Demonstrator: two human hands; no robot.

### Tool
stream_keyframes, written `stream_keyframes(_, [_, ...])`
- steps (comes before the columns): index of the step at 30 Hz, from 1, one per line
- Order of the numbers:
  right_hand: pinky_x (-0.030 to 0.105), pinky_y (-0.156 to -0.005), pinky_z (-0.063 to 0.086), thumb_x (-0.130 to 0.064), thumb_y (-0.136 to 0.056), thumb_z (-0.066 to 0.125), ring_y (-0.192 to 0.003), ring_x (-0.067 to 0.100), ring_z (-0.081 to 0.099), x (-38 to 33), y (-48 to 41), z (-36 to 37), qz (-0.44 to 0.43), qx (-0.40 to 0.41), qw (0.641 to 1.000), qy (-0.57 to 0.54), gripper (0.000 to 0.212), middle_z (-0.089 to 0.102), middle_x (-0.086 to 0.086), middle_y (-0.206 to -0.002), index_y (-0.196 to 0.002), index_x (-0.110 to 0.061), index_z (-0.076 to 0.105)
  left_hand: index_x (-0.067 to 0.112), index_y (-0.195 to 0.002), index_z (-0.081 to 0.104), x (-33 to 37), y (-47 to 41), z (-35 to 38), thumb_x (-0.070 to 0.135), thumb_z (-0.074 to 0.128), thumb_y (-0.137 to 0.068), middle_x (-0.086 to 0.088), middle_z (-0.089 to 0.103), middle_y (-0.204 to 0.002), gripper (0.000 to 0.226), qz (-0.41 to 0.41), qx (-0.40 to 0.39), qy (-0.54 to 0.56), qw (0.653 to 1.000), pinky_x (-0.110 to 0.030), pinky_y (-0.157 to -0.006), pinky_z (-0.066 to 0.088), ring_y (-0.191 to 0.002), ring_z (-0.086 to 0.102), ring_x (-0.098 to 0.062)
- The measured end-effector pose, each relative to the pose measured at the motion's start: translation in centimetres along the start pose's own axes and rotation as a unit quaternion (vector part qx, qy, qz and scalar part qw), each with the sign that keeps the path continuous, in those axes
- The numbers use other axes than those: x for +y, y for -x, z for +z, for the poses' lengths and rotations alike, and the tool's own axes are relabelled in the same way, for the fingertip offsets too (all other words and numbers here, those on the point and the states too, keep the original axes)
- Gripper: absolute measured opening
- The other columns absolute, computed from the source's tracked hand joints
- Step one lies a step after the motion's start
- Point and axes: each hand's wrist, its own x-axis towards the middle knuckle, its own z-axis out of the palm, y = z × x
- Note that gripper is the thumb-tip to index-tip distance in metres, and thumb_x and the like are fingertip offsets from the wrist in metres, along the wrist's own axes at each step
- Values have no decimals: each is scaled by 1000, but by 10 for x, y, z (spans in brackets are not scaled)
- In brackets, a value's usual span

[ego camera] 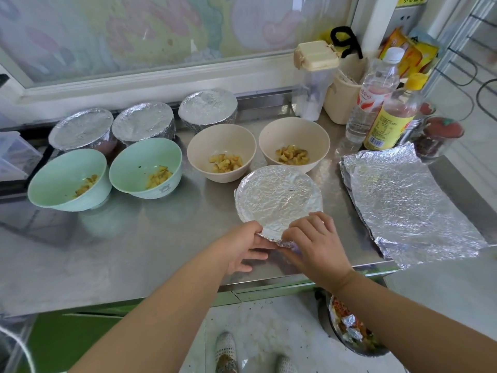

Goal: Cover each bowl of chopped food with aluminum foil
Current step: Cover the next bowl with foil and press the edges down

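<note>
Crimping looks to be the step in hand, as the head view shows it. The left hand (242, 246) and right hand (314, 244) meet at the near rim of the foil-capped bowl (278, 195), which stands at the front of the steel surface (134, 238). Each grip is clenched on the foil edge (271, 236), pinching it down over the rim. Three wrapped bowls (144, 122) stand along the back. Two green bowls (61, 170) and two beige bowls (220, 135) of chopped food are not yet covered. The spare foil sheets (408, 203) lie to the right. The foil is probably thin, light, easily torn and crease-holding. It is best taken at its edge and folded under in short pinches, with the light bowl steadied.
</note>
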Motion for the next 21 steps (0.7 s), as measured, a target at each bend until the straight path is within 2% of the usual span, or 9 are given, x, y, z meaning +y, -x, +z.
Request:
stream_keyframes(5, [37,-94,40,-20,-85,81,-76,23,58,7,-4,-5,-11,-13,1000,-7,13,62,-4,-85,-82,-18,68,22,-129,61,0,0,-1,38,26,-100,16,76,-105,48,6,-4,-25,1000,-49,-109,35,-113,62,-12])
stream_keyframes(11, [39,-95,42,-16,-84,76,-75,21,56,10,-10,-5,-12,-14,1000,-15,16,58,-6,-77,-73,-21,65,27,-130,58,0,-2,0,37,29,-99,15,76,-104,43,25,8,-32,999,-50,-109,35,-113,62,-12])
stream_keyframes(16, [37,-96,38,-20,-80,80,-78,19,54,10,-13,-7,2,-32,999,-21,15,59,-9,-78,-74,-23,67,27,-133,54,2,-4,-1,35,29,-99,14,77,-102,43,25,8,-31,999,-48,-105,35,-113,61,-13])
stream_keyframes(19, [39,-93,40,-34,-87,79,-79,19,56,4,-16,-7,1,-29,1000,-12,16,61,-9,-81,-78,-25,69,25,-132,54,2,-5,-2,34,29,-99,15,77,-101,42,21,17,-25,999,-48,-106,36,-111,63,-12])
stream_keyframes(21, [38,-93,38,-37,-89,76,-79,20,57,0,-18,-3,10,-23,1000,-17,18,61,-9,-80,-78,-25,69,24,-131,54,2,-5,-1,34,30,-99,15,77,-99,41,21,23,-22,999,-48,-106,36,-111,63,-12])
